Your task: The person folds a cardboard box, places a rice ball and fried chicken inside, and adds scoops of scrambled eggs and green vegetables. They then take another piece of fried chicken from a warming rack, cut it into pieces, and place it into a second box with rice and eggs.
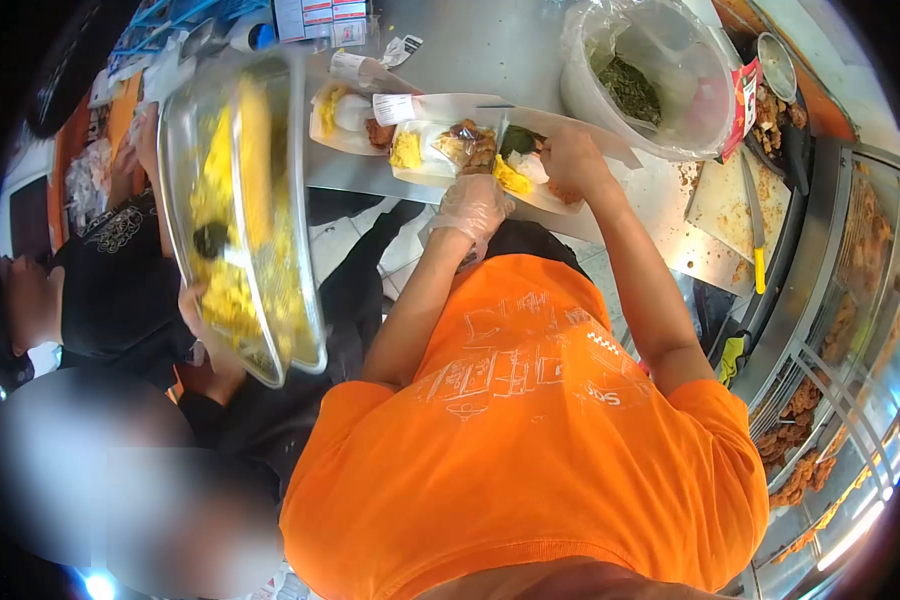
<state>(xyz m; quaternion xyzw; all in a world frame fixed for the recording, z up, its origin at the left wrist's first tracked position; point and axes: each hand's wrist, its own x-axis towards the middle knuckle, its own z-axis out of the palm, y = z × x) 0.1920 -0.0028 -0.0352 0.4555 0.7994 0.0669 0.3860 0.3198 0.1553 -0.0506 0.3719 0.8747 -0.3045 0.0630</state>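
My left hand (473, 207), in a clear plastic glove, is at the near edge of a paper food tray (430, 180), its fingers bent and partly hidden against the tray. Inside are yellow egg (406, 150), something white and browned fried food (467, 145). My bare right hand (573, 160) reaches into the tray to the right, fingers pressed together by a white portion; what they hold is hidden. Yellow egg (511, 176) and dark green leaves (520, 139) lie beside it. Another filled tray (342, 125) is at the left, near a white label (394, 109).
A large clear container (263, 110) of yellow food stands left, near co-workers in dark clothes. At the back right is a plastic-lined tub (660, 70) of green leaves. A yellow-handled knife (755, 220) lies on a cutting board (720, 205); a fried-food display (820, 380) is right.
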